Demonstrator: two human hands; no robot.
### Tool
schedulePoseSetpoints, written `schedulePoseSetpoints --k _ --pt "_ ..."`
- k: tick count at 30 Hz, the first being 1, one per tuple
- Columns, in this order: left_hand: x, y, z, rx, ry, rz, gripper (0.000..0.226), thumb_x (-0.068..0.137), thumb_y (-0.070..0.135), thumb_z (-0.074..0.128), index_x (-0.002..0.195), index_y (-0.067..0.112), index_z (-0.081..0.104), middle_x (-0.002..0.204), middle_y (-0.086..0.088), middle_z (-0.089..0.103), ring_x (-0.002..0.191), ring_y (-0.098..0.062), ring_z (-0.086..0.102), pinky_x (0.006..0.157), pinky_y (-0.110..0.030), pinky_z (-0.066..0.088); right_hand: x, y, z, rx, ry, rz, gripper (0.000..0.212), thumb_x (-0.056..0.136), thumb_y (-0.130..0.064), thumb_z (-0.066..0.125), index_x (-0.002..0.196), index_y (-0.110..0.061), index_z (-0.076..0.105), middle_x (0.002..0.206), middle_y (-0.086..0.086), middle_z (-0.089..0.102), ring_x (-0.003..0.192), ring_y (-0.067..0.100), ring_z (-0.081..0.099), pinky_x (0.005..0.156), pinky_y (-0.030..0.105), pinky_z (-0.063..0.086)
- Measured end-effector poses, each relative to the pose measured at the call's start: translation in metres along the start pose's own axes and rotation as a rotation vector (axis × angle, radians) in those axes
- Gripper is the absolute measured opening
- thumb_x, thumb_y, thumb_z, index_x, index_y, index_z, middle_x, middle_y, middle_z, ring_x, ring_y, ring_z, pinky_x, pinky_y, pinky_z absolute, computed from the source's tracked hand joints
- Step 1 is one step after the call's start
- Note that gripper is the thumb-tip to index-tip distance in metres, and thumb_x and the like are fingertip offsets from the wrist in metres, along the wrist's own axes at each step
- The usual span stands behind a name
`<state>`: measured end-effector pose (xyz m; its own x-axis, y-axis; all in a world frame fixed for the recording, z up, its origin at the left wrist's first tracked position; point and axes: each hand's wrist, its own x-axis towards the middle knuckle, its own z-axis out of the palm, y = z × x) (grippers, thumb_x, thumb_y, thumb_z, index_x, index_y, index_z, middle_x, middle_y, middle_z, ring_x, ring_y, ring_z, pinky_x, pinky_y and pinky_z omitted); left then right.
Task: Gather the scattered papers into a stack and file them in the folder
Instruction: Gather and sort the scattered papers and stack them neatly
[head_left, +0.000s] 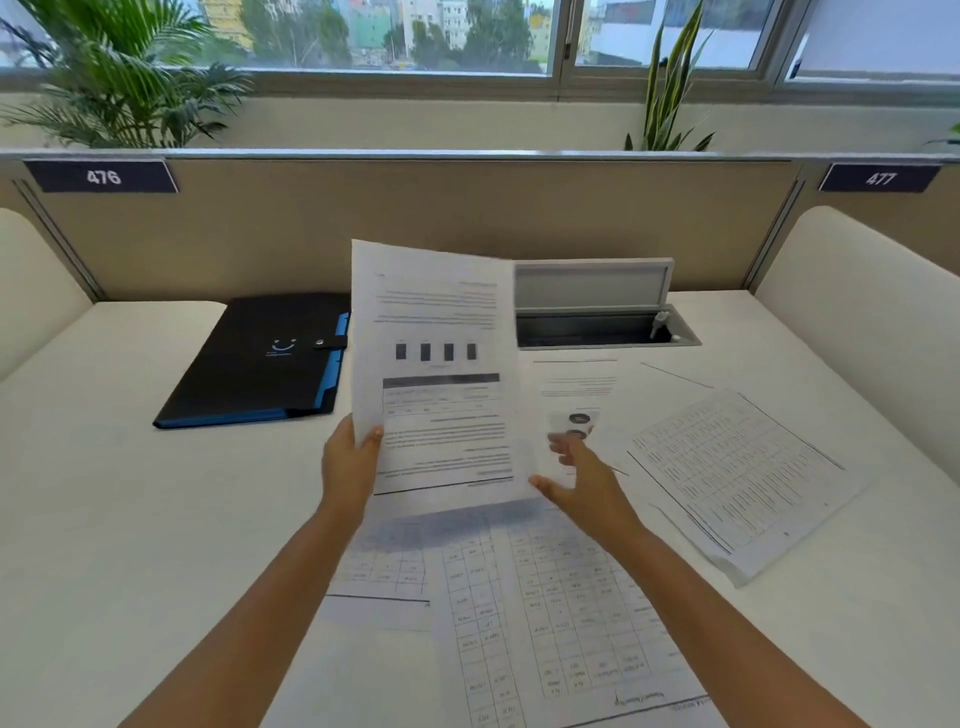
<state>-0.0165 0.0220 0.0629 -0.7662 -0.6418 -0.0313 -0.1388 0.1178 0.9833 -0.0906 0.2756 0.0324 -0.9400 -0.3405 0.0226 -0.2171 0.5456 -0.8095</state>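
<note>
My left hand (350, 462) grips the lower left edge of a printed sheet (436, 364) with bars and a table, held tilted above the desk. My right hand (582, 478) hovers with fingers spread just right of that sheet, over a paper with dark ovals (576, 395) lying flat. A grid-table sheet (545, 613) lies near me under my arms, partly over another sheet (374, 582). A further table sheet (737, 478) lies angled at the right. The black folder with blue edging (260, 358) rests shut at the left.
The white desk (104, 519) is bounded by a beige partition (415, 218) at the back. An open cable hatch with raised lid (597, 312) sits behind the papers. Cream side dividers stand at both sides. Plants stand beyond the partition.
</note>
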Motion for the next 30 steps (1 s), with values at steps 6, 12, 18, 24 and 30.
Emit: schedulePoseSetpoints --k 6,12,18,24,30 --pt "0.002 -0.04 -0.062 0.139 0.113 -0.165 0.036 0.094 0.012 0.048 0.128 0.004 0.048 0.127 -0.021 0.056 0.111 -0.037 0.054 0.092 -0.043 0.044 -0.007 0.008 0.019 -0.264 -0.212 -0.037 0.068 0.081 -0.04 0.067 0.138 -0.027 0.034 0.147 -0.004 0.036 0.134 0.014 0.031 0.108 0.029 0.027" --pt "-0.003 -0.068 -0.11 0.307 0.073 -0.296 0.04 0.092 0.009 0.051 0.129 -0.004 0.046 0.13 -0.026 0.053 0.115 -0.043 0.052 0.1 -0.051 0.041 -0.01 0.019 0.009 -0.323 -0.248 -0.027 0.069 0.081 -0.043 0.066 0.139 -0.026 0.034 0.149 -0.002 0.034 0.136 0.016 0.029 0.114 0.036 0.022" --pt "-0.007 -0.073 -0.118 0.359 0.064 -0.322 0.034 0.09 0.005 0.053 0.121 -0.008 0.051 0.125 -0.029 0.056 0.109 -0.043 0.055 0.091 -0.045 0.044 -0.018 0.001 0.005 -0.427 -0.253 -0.084 0.075 0.081 -0.044 0.065 0.142 -0.026 0.026 0.154 -0.001 0.024 0.143 0.016 0.017 0.115 0.033 0.012" --pt "-0.013 -0.074 -0.096 0.472 0.024 -0.276 0.04 0.09 0.011 0.055 0.126 -0.006 0.048 0.13 -0.026 0.053 0.116 -0.041 0.052 0.1 -0.049 0.042 -0.064 -0.013 0.05 -0.524 -0.309 0.013 0.111 0.07 -0.076 0.05 0.147 -0.021 -0.008 0.158 0.007 -0.008 0.144 0.025 -0.012 0.114 0.04 -0.009" --pt "-0.015 -0.073 -0.094 0.542 0.019 -0.254 0.039 0.09 0.011 0.056 0.124 -0.006 0.049 0.127 -0.026 0.055 0.114 -0.04 0.053 0.095 -0.044 0.043 -0.062 0.0 0.062 -0.647 -0.344 0.098 0.124 0.062 -0.085 0.044 0.145 -0.018 -0.018 0.154 0.008 -0.026 0.14 0.027 -0.027 0.11 0.053 -0.017"
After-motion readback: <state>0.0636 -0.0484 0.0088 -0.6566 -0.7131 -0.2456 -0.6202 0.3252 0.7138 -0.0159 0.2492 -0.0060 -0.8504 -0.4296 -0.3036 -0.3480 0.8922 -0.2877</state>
